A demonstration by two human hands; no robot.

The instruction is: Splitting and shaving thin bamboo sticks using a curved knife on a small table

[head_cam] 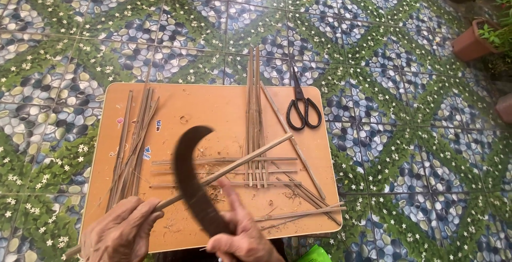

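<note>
Low orange table (pixel 176 102) on pebble-and-flower tiled floor (pixel 373 54), bamboo strips (pixel 255 118) spread mid-table, scissors (pixel 303 105) at far right edge. Left hand (pixel 120 235) clamped on bamboo stick (pixel 229 170), right hand (pixel 242 235) clamped on curved knife (pixel 194 182), both at near edge. Floor open all round; pots (pixel 472 41) far right.

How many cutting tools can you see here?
2: black-handled scissors lie at the board's far right edge; a dark curved knife is in the right hand.

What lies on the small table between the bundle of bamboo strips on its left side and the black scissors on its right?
In the head view, between the bundle and the scissors lies a group of upright bamboo strips crossing horizontal ones, plus the curved blade tip.
</note>
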